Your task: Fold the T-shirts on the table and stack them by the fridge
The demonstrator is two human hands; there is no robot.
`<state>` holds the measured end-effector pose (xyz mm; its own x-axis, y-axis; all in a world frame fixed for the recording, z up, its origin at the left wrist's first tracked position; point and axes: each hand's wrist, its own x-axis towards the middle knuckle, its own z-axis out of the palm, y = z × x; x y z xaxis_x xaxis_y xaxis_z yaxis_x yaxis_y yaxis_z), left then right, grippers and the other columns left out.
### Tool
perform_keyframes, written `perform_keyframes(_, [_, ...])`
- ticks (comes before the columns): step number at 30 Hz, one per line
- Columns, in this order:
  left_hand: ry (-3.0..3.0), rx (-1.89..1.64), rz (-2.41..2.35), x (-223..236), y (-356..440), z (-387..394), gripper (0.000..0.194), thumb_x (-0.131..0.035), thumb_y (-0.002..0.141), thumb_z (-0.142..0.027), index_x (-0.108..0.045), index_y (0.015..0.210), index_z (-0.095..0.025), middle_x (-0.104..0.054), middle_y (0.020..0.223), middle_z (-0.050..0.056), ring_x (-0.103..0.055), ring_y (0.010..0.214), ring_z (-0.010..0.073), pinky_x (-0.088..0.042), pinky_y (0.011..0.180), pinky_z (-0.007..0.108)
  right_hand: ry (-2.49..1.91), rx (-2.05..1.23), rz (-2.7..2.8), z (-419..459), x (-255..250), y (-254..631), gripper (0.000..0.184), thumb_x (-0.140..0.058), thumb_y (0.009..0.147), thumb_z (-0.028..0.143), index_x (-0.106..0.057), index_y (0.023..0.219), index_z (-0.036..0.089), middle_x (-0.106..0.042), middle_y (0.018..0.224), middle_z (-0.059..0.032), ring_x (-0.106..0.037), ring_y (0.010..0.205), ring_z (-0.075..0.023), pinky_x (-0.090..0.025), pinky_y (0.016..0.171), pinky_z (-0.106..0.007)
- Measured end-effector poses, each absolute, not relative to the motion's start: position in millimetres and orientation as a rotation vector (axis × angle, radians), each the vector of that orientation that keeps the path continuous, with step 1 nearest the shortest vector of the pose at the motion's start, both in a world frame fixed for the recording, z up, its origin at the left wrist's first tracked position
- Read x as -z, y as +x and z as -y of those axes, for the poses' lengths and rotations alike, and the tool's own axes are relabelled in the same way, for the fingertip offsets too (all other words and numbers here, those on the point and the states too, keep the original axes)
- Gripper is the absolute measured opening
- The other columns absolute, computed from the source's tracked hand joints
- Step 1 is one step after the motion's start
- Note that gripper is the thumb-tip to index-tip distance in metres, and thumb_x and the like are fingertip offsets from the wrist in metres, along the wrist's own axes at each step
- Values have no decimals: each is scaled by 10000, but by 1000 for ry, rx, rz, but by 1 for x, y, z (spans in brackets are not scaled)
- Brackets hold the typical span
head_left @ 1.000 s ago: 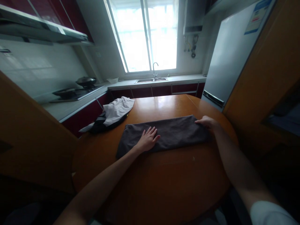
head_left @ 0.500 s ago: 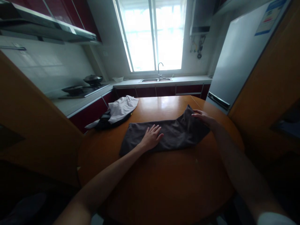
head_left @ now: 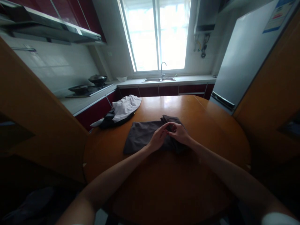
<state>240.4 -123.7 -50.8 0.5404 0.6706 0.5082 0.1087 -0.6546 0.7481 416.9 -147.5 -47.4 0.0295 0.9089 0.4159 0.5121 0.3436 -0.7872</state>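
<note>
A dark grey garment (head_left: 142,134) lies on the wooden table in front of me, its right part folded over toward the middle. What kind of garment it is, I cannot tell. My left hand (head_left: 158,137) rests on the cloth with its fingers stretched toward the right. Close against those fingertips is my right hand (head_left: 179,133), its fingers and thumb curled at the folded-over part of the garment. Dark cloth shows in the gap between thumb and forefinger.
On the table's far left lies a heap of white and black clothes (head_left: 126,107). The round-ended wooden table (head_left: 164,184) fills the middle. Behind it are a counter with a sink (head_left: 159,80), a stove with pans (head_left: 97,78) and a fridge (head_left: 248,56).
My right hand has brought the garment's right end over to the left, doubling it onto the middle. My left hand has shifted slightly right, and both hands now meet.
</note>
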Motion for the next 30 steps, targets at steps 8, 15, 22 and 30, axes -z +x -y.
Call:
perform_keyframes(8, [2003,-1021,-734,56,241,120,338,-529,959,-366,-662,1212,-186,-709,1180,85,-680,1003,206,-547,899,328,-1229,-916,1619,156,51,417,883,-729,722,251,-363,1519,144,-664,721,28,-633,630,-157,-510,569,-263])
perform_keyframes(15, [1872,-1184,-838,40,238,107,235,-660,811,-290,-643,1015,-174,-673,979,33,-631,810,155,-527,703,248,-1044,-902,1531,159,20,432,518,-631,799,307,-571,1301,194,-759,937,-45,-702,700,-170,-558,628,-296])
perform_keyframes(22, [1805,-1106,-949,-22,178,87,362,-613,763,-263,-692,1107,-182,-654,982,13,-563,673,98,-433,555,178,-1030,-334,1748,177,11,418,301,-614,899,367,-689,1155,229,-689,1171,-84,-631,1107,-245,-513,946,-389])
perform_keyframes(30, [1739,-721,-1195,-34,101,54,397,-694,679,-293,-717,1059,-179,-654,847,10,-568,645,108,-422,514,171,-1057,-223,2406,186,38,403,718,-748,815,380,-499,1482,284,-374,1599,-91,-295,1474,-319,-258,1198,-514])
